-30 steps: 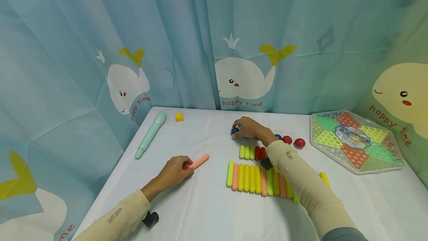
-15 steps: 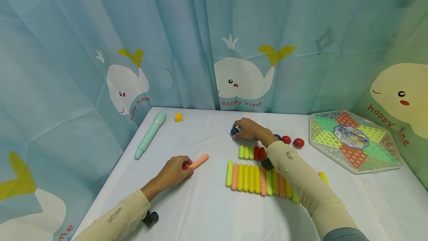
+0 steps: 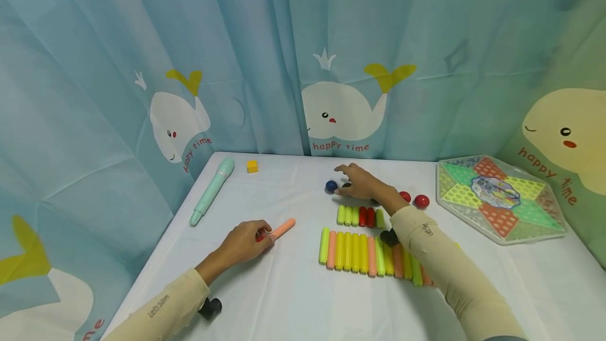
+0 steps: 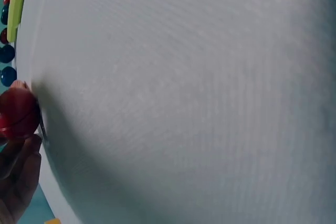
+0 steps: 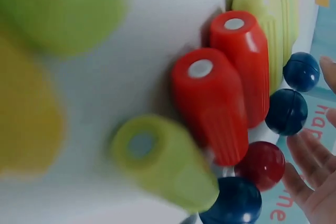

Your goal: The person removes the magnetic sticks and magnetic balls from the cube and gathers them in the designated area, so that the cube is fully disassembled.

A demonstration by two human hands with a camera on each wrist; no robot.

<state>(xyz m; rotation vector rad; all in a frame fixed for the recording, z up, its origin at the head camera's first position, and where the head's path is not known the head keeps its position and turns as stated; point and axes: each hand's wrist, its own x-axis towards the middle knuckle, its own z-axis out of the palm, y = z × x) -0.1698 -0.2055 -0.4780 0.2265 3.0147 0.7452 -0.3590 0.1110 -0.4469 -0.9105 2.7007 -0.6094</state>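
My left hand [image 3: 247, 241] rests at the left of the white tabletop with its thumb and fingers around a red ball [image 4: 20, 113]. Fingertips sit right against the ball in the left wrist view. A salmon stick [image 3: 285, 227] lies just beyond that hand's fingers. Farther back, my right hand [image 3: 362, 182] has its fingers spread, next to a dark blue ball [image 3: 331, 187]. Seen from the right wrist, its relaxed fingers [image 5: 304, 156] hold nothing, close to a line of blue balls [image 5: 286, 112] and a red ball [image 5: 260, 165].
A row of short green and red pieces [image 3: 362, 217] lies before the balls. Nearer is a row of longer yellow, salmon and green sticks [image 3: 355, 252]. A mint microphone-shaped toy [image 3: 213, 191], yellow cube [image 3: 252, 166] and star-patterned board [image 3: 502, 199] stand around.
The right hand has let go of the dark blue ball, spread its fingers and drawn slightly to the right. A short green piece at the row's end has come into view. The left hand stays put.
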